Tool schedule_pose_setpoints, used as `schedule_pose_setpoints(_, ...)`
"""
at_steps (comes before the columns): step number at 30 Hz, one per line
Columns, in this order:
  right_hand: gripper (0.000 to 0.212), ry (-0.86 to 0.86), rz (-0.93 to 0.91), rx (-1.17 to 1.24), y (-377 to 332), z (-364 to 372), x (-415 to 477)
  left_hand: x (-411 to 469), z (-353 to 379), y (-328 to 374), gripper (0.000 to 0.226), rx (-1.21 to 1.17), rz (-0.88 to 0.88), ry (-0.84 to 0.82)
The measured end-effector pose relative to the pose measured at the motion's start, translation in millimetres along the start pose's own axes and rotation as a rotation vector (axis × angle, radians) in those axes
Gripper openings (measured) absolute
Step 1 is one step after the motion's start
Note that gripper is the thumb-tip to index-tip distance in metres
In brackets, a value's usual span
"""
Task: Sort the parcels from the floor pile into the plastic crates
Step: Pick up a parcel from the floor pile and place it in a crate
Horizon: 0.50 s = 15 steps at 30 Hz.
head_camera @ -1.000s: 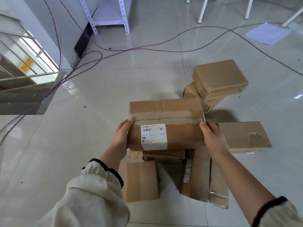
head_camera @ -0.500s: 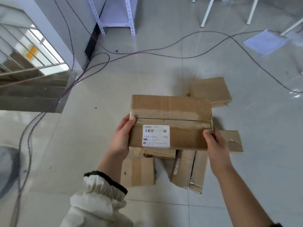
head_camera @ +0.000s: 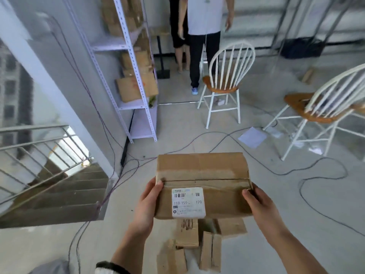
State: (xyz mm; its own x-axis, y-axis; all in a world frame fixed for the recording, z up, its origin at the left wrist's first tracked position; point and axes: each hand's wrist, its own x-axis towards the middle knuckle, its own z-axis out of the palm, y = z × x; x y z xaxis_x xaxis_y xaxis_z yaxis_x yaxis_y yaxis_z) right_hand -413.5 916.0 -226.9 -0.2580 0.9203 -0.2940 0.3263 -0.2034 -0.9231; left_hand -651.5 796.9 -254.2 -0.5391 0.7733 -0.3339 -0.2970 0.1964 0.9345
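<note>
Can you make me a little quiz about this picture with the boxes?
1. True or false: the left hand and right hand both hold the brown cardboard parcel by its ends.
2. What stands beyond it? A) white spindle-back chairs with wooden seats B) a red bicycle C) a green sofa
3. Fill in: the parcel's white paper label ends in the number ___.
Key: 1 true; 2 A; 3 170.

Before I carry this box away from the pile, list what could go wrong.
1. Tripping: loose cables snake across the floor ahead, and the remaining parcels lie right at your feet.
2. A fall: the open stairwell drops away close on your left.
3. Dropping it: the left hand and right hand grip the parcel by its ends only, so it may slip.
</note>
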Motion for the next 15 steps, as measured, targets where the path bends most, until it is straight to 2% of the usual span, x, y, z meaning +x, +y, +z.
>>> schedule_pose_setpoints(3, 0.014, 0.035, -0.047, 0.029, -57.5, -17.3, -29.6, -27.0, 6.1, 62.1, 0.031, 0.047, 0.066, -0.041)
schedule_pose_setpoints(7, 0.024, 0.116, -0.119, 0.047, -96.0, -18.8, -62.8, -45.2, 5.3, 111.9, 0.022, 0.076, 0.112, -0.066)
schedule_pose_setpoints(11, 0.036, 0.153, -0.100, 0.072, -115.2, -10.3, -88.0, -59.1, -1.9, 135.6, 0.015, 0.057, 0.122, -0.071)
schedule_pose_setpoints(15, 0.036, 0.187, -0.108, 0.071, -123.7, -1.5, -111.0, -66.6, -14.3, 144.6, 0.016, 0.056, 0.108, -0.107)
